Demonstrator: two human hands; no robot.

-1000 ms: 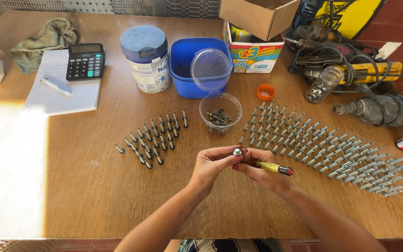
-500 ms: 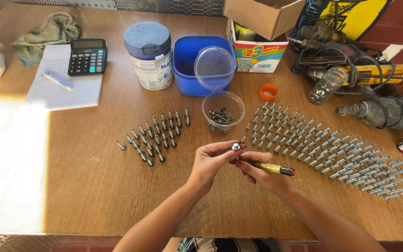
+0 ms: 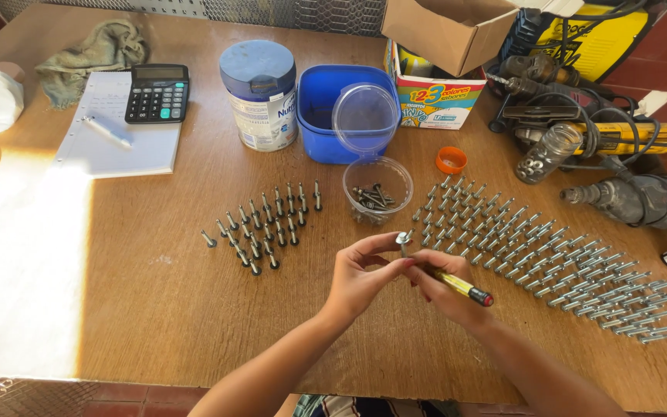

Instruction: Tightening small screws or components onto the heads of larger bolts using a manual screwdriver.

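My left hand [image 3: 360, 276] pinches a single metal bolt [image 3: 403, 241] upright by its shank, washer end up. My right hand [image 3: 449, 292] grips a yellow marker pen [image 3: 465, 287] with a red end, its tip against the bolt. Both hands hover over the wooden table [image 3: 156, 301] just in front of a small clear cup [image 3: 377, 189] that holds several dark screws. A small group of bolts [image 3: 265, 222] stands in rows to the left of the hands. A much larger field of bolts [image 3: 550, 251] stands in rows to the right.
Behind stand a blue-lidded tin [image 3: 260, 96], a blue tub [image 3: 333, 112] with a clear lid [image 3: 364, 117], a printed carton [image 3: 434, 96], an orange cap [image 3: 451, 160], a calculator [image 3: 157, 93], a notepad [image 3: 117, 139] with pen, a rag [image 3: 94, 54]. Power drills [image 3: 627, 193] and cables crowd the right.
The hands stay in place with bolt and marker; the left fingers shift slightly on the bolt. The camera view has drifted a little.
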